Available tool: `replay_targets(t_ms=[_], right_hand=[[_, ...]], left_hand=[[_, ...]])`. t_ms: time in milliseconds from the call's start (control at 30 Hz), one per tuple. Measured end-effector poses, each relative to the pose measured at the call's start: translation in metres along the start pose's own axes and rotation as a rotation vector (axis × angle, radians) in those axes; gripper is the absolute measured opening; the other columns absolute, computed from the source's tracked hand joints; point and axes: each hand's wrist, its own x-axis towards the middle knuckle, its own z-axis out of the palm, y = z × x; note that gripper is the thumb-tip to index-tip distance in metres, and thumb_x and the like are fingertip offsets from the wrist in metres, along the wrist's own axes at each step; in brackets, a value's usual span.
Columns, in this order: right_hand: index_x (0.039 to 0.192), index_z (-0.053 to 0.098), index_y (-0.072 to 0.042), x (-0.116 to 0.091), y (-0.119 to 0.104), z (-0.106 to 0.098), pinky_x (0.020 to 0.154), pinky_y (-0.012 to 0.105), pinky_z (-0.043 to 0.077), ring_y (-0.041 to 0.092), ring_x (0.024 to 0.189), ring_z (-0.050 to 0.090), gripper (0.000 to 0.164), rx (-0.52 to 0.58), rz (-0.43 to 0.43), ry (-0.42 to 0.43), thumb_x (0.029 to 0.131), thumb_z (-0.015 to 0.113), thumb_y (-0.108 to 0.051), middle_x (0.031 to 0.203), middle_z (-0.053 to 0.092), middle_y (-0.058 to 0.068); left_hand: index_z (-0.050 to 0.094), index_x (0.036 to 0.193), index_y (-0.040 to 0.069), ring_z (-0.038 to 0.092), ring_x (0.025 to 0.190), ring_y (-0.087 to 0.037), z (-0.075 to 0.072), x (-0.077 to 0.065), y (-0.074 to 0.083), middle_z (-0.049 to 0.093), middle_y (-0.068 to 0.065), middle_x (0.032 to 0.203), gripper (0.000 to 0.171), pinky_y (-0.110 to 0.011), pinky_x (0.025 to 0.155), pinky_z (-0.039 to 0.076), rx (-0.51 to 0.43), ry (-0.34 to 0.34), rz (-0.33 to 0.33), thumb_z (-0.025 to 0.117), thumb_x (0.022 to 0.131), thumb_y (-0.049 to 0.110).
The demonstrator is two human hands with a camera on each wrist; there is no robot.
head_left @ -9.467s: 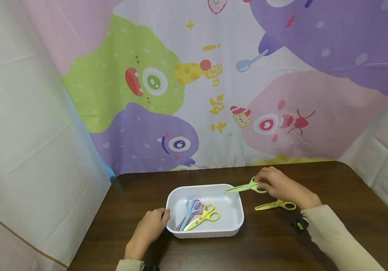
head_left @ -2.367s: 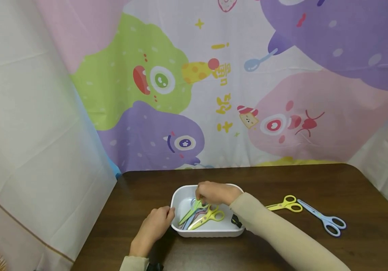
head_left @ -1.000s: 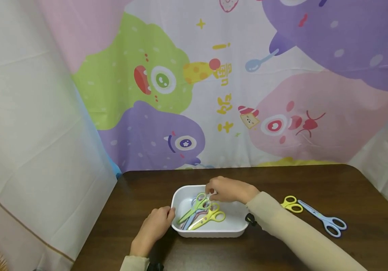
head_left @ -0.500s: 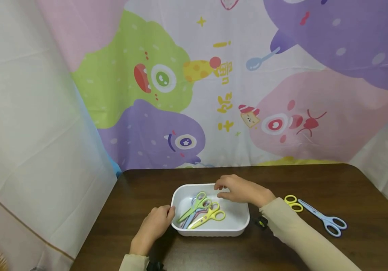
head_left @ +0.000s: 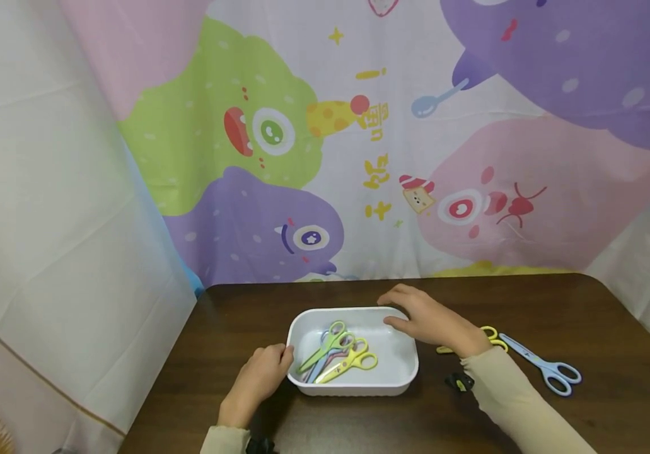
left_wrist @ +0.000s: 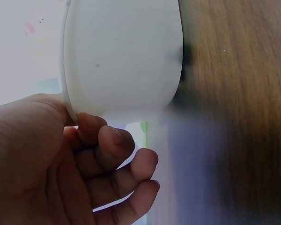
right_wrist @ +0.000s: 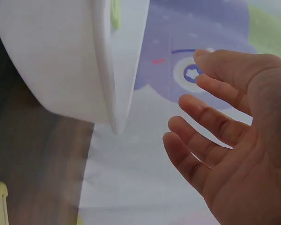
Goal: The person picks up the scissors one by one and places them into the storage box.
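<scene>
A white plastic tray (head_left: 353,390) stands on the brown table. My left hand (head_left: 256,377) holds its left end, thumb and forefinger pinching the rim (left_wrist: 65,61) in the left wrist view. Inside the tray lie green scissors (head_left: 325,349) and yellow scissors (head_left: 337,369), on top of blue scissors (head_left: 314,372) and a partly hidden pink pair (head_left: 333,357). My right hand (head_left: 429,318) hovers by the tray's back right corner, fingers spread and loosely bent, with nothing in them. The right wrist view shows that hand (right_wrist: 243,122) apart from the tray wall.
Right of the tray, on the table (head_left: 529,315), lie more yellow scissors (head_left: 444,349), partly covered by my right wrist. Blue scissors (head_left: 534,360) lie beside them. A printed curtain (head_left: 381,246) hangs behind the table, with white cloth (head_left: 63,221) on the left.
The green scissors, earlier in my right hand, now lie in the tray, released. That hand has drawn back right. A blue pair now shows on the table. My left hand stays at the rim.
</scene>
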Motion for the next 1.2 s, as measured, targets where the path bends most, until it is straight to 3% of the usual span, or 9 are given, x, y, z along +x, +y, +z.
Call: replay_targets(t_ms=[433,700,1033,1200], right_hand=[[0.128,0.066,-0.003,-0.017,0.007,-0.007,0.1,0.05,0.052,0.032,0.121,0.063,0.039,-0.029,-0.013,0.05,0.094,0.075,-0.019,0.128,0.066,0.013],[0.129,0.065,0.0,-0.037,0.019,-0.011,0.098,0.052,0.053,0.035,0.12,0.063,0.046,-0.036,0.022,0.118,0.09,0.08,-0.019,0.127,0.066,0.015],[0.134,0.061,0.0,-0.06,0.032,-0.017,0.1,0.057,0.05,0.038,0.125,0.06,0.053,-0.044,0.078,0.12,0.091,0.078,-0.025,0.133,0.064,0.018],[0.135,0.06,-0.001,-0.069,0.036,-0.016,0.1,0.058,0.049,0.039,0.125,0.06,0.054,-0.043,0.104,0.14,0.091,0.078,-0.028,0.133,0.064,0.018]], left_hand=[[0.059,0.075,0.016,0.064,0.073,-0.024,-0.002,0.0,-0.002,0.069,-0.009,0.082,0.031,-0.047,0.061,0.047,-0.001,-0.001,0.0,0.054,0.104,0.027],[0.06,0.075,0.016,0.064,0.072,-0.025,0.001,0.0,0.002,0.07,-0.01,0.082,0.031,-0.047,0.061,0.047,-0.004,0.001,0.02,0.054,0.104,0.027],[0.063,0.079,0.014,0.069,0.077,-0.035,0.007,-0.001,-0.004,0.071,-0.015,0.086,0.035,-0.054,0.062,0.048,-0.01,0.047,0.069,0.049,0.105,0.032],[0.061,0.077,0.015,0.07,0.082,-0.037,0.002,-0.002,0.0,0.073,-0.015,0.089,0.031,-0.054,0.065,0.049,-0.007,0.02,0.018,0.053,0.104,0.027]])
